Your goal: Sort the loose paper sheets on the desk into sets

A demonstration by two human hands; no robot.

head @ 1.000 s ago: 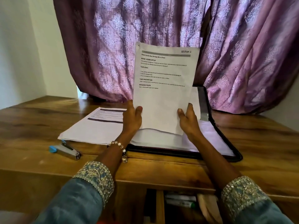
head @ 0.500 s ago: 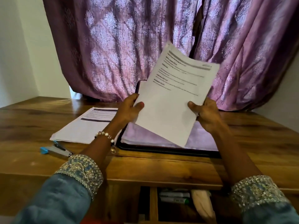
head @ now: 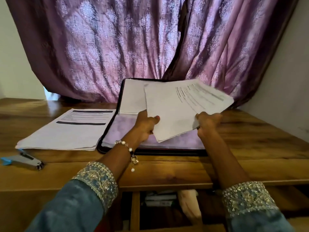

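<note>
Both hands gripped the paper sheets (head: pixel 180 111) above the open folder (head: pixel 117 131); the left hand (head: pixel 145 126) pinched the near left edge, the right hand (head: pixel 208 121) the near right; the long axis ran away rightward, tilted; printed text, blurred; a flat paper stack (head: pixel 66 131) lay well left on the desk (head: pixel 250 139), nearer the left hand.

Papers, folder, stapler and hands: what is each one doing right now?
Held sheets: lifted above the folder, tilted, gripped at both lower edges.
Left hand: fingers curled round the sheets.
Right hand: pinches the sheets.
Folder: open, back flap upright.
Paper stack: flat on the desk, left of the folder.
Stapler: lying untouched.
Curtain: drawn.
</note>
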